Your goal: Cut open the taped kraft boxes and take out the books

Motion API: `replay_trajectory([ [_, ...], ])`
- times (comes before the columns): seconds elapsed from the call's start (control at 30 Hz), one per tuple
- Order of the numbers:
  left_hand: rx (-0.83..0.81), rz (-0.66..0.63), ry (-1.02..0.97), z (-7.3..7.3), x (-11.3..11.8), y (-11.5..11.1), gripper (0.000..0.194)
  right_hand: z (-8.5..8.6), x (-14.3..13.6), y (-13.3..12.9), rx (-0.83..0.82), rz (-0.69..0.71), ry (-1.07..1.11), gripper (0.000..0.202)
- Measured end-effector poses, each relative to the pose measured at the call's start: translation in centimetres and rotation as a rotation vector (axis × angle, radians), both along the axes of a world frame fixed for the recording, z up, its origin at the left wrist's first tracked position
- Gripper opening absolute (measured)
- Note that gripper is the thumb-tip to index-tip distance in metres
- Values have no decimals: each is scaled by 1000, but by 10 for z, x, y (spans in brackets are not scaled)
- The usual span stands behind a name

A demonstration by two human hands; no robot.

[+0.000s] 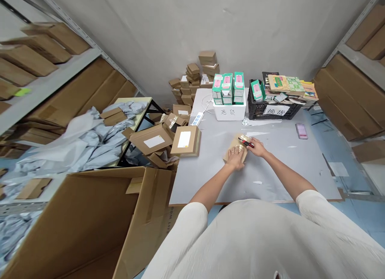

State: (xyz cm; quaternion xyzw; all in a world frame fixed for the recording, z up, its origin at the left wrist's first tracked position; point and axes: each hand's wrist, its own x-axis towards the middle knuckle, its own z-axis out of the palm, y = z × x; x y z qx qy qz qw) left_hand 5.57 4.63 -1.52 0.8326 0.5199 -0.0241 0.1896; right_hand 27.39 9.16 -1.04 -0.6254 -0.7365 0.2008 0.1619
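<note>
On the grey table (204, 166) lies a small brown cardboard box (227, 155) with shiny tape on it. My left hand (236, 156) rests on top of this box, its fingers spread over the near part. A red and black utility knife (246, 142) is in my right hand (257, 146), whose fingers are closed round its handle. The knife's tip is over the taped far part of the box. What lies under my left palm is hidden.
At the table's back stand a white bin (230, 114) of green boxes and a black crate (255, 110) of books. A labelled box (185, 140) sits on the left edge. A phone (301, 131) lies right; a large open carton (150, 207) stands at lower left.
</note>
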Motion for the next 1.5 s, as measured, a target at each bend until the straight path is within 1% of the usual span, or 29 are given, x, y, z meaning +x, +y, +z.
replay_trajectory([
  [0.07, -18, -133, 1, 1, -15, 6, 113, 2, -2, -2, -25, -1, 5, 32],
  [0.1, -22, -180, -3, 1, -21, 8, 113, 4, -2, -3, -41, -4, 13, 30],
  [0.13, -16, -197, -12, 1, -27, 10, 112, 6, -2, -5, -58, -12, 26, 29],
  [0.23, 57, -175, -44, 0, -35, 12, 106, 11, -2, -12, -111, -72, 82, 27],
  [0.3, 110, -159, -51, 0, -34, 12, 100, 13, -2, -18, -141, -108, 121, 26],
  [0.4, 144, -178, 4, 1, -31, 12, 98, 12, -1, -24, -168, -130, 191, 25],
  [0.5, 149, -194, 69, 5, -33, 15, 97, 10, 4, -26, -210, -109, 325, 26],
  [0.6, 158, -176, 59, 10, -36, 18, 90, 9, 15, -28, -256, -79, 448, 31],
  [0.67, 164, -170, 30, 12, -36, 19, 82, 9, 25, -29, -264, -92, 461, 33],
  [0.77, 157, -188, -34, 12, -28, 21, 74, 12, 39, -31, -289, -143, 455, 38],
  [0.87, 128, -199, -74, 9, -17, 25, 65, 14, 52, -35, -353, -164, 468, 35],
  [0.97, 115, -199, -56, 7, -9, 29, 59, 16, 63, -39, -393, -144, 430, 35],
  [1.03, 111, -203, -37, 7, -7, 32, 60, 17, 69, -41, -386, -98, 381, 32],
  [1.1, 107, -191, -39, 7, -6, 34, 62, 18, 74, -41, -333, -33, 292, 26],
  [1.17, 106, -178, -56, 7, -6, 34, 63, 19, 77, -40, -246, 19, 157, 22],
  [1.23, 109, -181, -71, 7, -7, 33, 63, 19, 78, -38, -179, 47, 29, 24],
  [1.3, 115, -185, -73, 6, -8, 32, 65, 18, 76, -34, -166, 54, -46, 27],
  [1.4, 110, -171, -70, 6, -9, 29, 69, 16, 74, -27, -186, 71, -87, 29],
  [1.5, 109, -171, -56, 8, -9, 28, 67, 16, 70, -19, -197, 125, -102, 30],
])
